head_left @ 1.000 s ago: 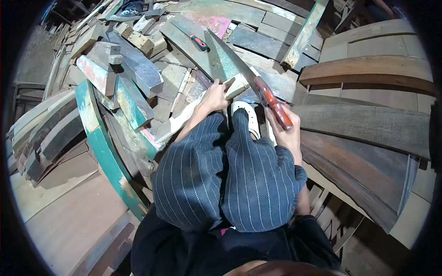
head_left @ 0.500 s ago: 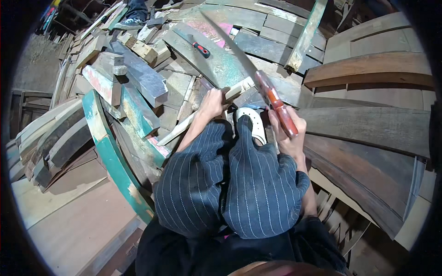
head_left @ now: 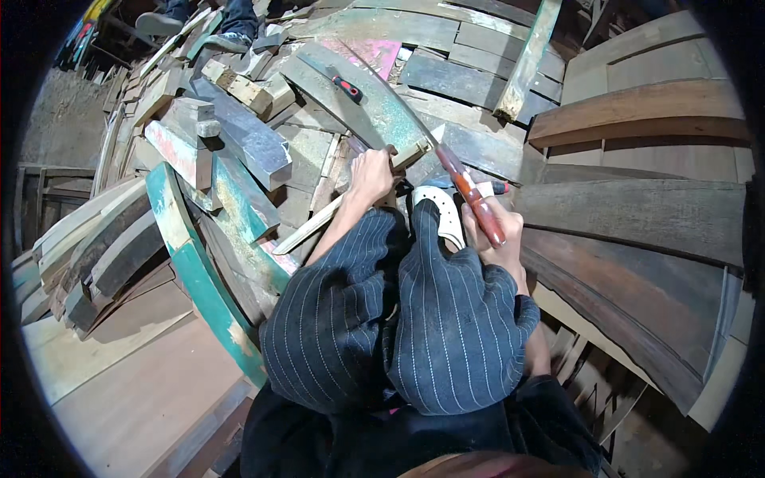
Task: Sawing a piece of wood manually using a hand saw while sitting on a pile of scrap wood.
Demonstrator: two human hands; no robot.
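Note:
My left hand [head_left: 370, 174] is closed round a pale wooden strip [head_left: 315, 227] lying diagonally between my knees and the boards. My right hand [head_left: 494, 231] grips the reddish-brown handle [head_left: 476, 203] of a long saw, whose blade [head_left: 398, 99] reaches up and left, over or against the strip's far end; contact is unclear. Beyond, a tool with a red and black handle [head_left: 347, 89] lies on a greenish board [head_left: 382, 119]. My white shoe [head_left: 437, 209] is under my striped trousers. A dark blue object [head_left: 498, 187], partly hidden, lies behind the saw handle.
Loose wooden blocks [head_left: 239, 147] and a teal painted beam [head_left: 203, 279] are piled at left, with a pink panel [head_left: 374, 57] farther back. An upright-looking painted post [head_left: 526, 68] and wide planks [head_left: 629, 215] are at right. Another person's feet [head_left: 227, 40] stand at top left.
The saw has shifted slightly down and left at its handle, its blade angle changing. My left hand stays on the strip. More of the other person's legs and feet has come into view at top left.

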